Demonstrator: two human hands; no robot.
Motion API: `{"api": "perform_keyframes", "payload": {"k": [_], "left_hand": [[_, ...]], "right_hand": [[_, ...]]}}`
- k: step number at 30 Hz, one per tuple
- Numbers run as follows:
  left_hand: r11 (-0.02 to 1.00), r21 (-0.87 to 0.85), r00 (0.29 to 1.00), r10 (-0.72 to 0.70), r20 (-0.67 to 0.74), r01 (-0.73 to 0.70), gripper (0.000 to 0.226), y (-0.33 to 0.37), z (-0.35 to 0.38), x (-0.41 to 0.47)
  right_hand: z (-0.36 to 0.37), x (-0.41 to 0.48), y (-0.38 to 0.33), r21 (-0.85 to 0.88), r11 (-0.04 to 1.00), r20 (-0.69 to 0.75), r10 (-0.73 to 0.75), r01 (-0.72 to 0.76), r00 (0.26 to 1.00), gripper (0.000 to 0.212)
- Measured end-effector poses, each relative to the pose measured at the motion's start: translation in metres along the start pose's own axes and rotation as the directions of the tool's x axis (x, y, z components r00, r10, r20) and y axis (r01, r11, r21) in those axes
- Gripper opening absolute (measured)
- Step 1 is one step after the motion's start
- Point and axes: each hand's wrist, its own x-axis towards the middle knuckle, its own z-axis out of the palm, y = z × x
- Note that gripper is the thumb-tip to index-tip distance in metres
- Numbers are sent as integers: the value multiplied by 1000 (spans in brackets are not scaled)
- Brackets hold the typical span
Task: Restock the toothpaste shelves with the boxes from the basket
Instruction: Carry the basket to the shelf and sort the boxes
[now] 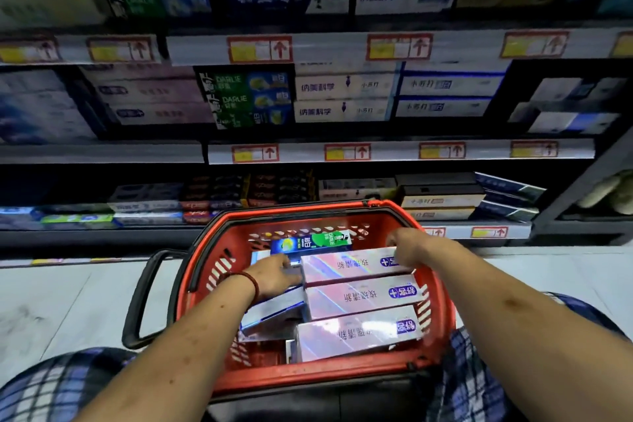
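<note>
We see a red basket (383, 212) on the floor before the shelves (376, 152), holding three shiny pink boxes. Our left hand (274, 276) and right hand (406, 247) pinch the ends of the top box (352, 265); a green box (313, 241) lies behind

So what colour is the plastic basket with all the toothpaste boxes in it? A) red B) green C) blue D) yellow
A: the slotted plastic basket is red all round its rim and walls, with a black handle folded down at its left side, and both hands, the left hand and the right hand, reach into it onto the shiny pink boxes.
</note>
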Motion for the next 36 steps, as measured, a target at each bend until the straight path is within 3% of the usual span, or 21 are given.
{"api": "perform_keyframes", "payload": {"k": [7, 10, 13, 15, 18, 20, 22, 26, 30, 33, 36], "left_hand": [[995, -99, 999, -34, -32, 31, 59, 10, 11, -16], [964, -261, 998, -56, -25, 48, 84, -2, 23, -2], [886, -464, 998, -52, -46, 25, 108, -27, 36, 46], [810, -586, 998, -53, -33, 24, 101, -22, 32, 51], [731, -680, 998, -25, 53, 55, 60, -3, 24, 36], [696, -716, 998, -22, 58, 57, 56, 1, 24, 34], [680, -733, 999, -40, -22, 11, 54, 1, 23, 34], [603, -773, 963, -30, -269, -197, 44, 7, -7, 22], [483, -812, 941, 91, -327, -329, 50, 13, -60, 5], [591, -714, 927, 253, -278, -376, 53, 11, -87, -4], [665, -634, 916, 341, -212, -394, 59, -8, -100, -7]], "right_hand": [[13, 3, -18, -1, 999, 46, -33, 33, 998, 66], [22, 12, -23, -79, 994, 37, -69, 72, 997, 81], [26, 18, -33, -176, 974, 25, -141, 143, 990, 74], [31, 19, -43, -195, 960, 70, -193, 203, 979, 67], [43, 18, -60, -329, 899, 104, -271, 290, 957, 73], [47, 16, -68, -380, 863, 89, -324, 332, 942, 69], [45, 13, -73, -367, 864, 42, -356, 345, 934, 57], [24, 8, -82, -253, 908, -186, -384, 333, 905, 46], [9, 3, -106, 60, 937, -398, -294, 344, 869, 49], [2, -4, -128, 335, 849, -521, -195, 409, 831, 52], [-7, -12, -154, 630, 642, -555, -20, 436, 832, 45]]}}
